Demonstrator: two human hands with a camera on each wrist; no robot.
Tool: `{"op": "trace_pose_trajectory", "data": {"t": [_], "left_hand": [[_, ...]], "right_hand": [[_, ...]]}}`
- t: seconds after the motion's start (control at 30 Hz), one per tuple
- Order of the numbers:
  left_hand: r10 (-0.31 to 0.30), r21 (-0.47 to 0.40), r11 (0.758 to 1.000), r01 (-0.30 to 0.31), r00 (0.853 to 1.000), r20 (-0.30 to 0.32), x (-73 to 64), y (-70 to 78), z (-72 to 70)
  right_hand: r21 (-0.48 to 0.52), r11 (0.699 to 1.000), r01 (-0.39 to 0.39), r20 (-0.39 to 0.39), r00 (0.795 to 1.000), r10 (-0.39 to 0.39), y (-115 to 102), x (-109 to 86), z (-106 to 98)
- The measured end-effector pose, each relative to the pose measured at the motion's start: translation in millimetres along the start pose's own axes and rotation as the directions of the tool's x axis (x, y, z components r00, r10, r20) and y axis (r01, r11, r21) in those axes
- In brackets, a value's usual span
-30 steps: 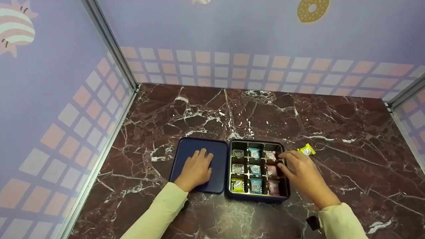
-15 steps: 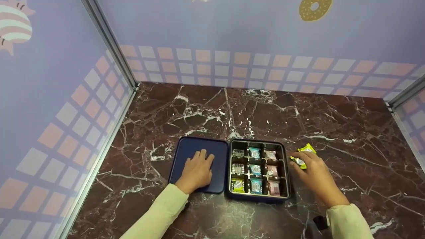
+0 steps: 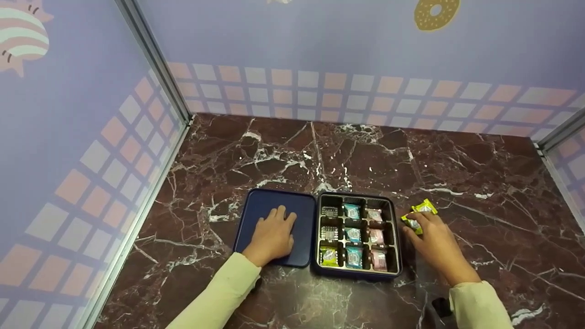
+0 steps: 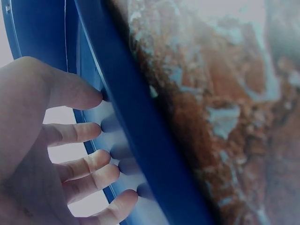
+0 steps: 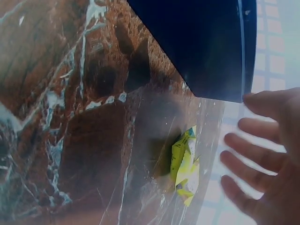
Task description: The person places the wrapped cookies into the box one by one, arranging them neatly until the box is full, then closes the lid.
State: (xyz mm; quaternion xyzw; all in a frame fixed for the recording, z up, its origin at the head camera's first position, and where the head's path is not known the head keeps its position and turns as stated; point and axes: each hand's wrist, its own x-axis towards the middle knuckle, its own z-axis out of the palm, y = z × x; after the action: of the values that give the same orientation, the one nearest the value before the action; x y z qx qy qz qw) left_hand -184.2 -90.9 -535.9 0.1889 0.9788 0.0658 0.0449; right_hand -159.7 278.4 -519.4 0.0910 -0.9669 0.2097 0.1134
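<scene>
My left hand (image 3: pixel 270 235) rests on the navy lid (image 3: pixel 299 246), its fingertips touching the surface in the left wrist view. Right beside the lid stands a navy tin (image 3: pixel 356 275) with a divided tray. A yellow-wrapped candy (image 3: pixel 328 257) lies in its front left compartment; blue candies (image 3: pixel 353 234) fill the middle column and pink candies (image 3: pixel 376 236) the right one. My right hand (image 3: pixel 434 240) hovers right of the tin, fingers spread in the right wrist view, holding nothing. Just beyond its fingers, two yellow candies (image 3: pixel 425 206) lie close together on the table, one partly hidden by the hand.
The two compartments at the back of the left column show ribbed clear plastic (image 3: pixel 329 233). Brown marbled tabletop (image 3: pixel 283 155) surrounds the tin. Purple printed panels (image 3: pixel 292 41) with metal corner posts enclose the back and sides.
My right hand has moved right, from the tin's right edge to beside the yellow candies. A second yellow candy now shows by its fingers. The left hand stays on the lid.
</scene>
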Motion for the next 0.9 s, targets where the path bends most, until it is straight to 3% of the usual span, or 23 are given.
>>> {"op": "trace_pose_trajectory", "data": {"t": [0.53, 0.9], "left_hand": [[-0.002, -0.023, 1.0, 0.003, 0.999, 0.037, 1.1, -2.2, 0.4], [-0.001, -0.023, 1.0, 0.002, 0.999, 0.033, 2.4, -3.6, 2.2]], "right_hand": [[-0.043, 0.998, -0.048, 0.11, 0.993, 0.052, 6.2, -1.6, 8.3], [-0.089, 0.995, -0.048, 0.117, 0.991, 0.059, 4.1, -4.3, 9.9]]}}
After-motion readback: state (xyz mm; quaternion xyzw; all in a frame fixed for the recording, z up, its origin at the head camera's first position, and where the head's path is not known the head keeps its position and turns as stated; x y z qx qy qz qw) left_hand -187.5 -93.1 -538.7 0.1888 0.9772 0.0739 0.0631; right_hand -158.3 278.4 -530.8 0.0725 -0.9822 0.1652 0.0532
